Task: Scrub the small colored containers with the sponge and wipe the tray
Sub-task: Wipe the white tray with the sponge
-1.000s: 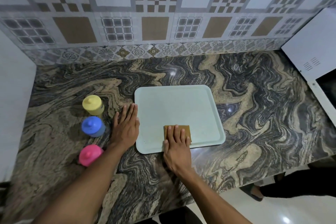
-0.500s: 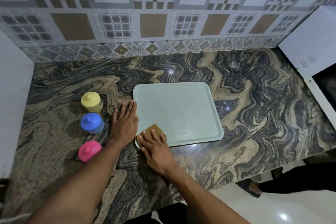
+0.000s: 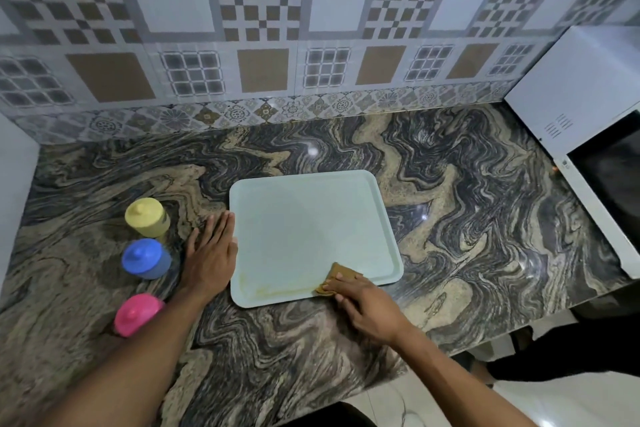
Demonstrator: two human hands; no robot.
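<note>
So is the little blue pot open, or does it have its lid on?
Shut. The blue pot stands upright with its knobbed blue lid seated on top; what is inside cannot be told.

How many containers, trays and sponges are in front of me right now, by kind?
Containers: 3, yellow container, blue container, pink container
Tray: 1
Sponge: 1
Total: 5

right hand on sponge, tray near edge
</note>
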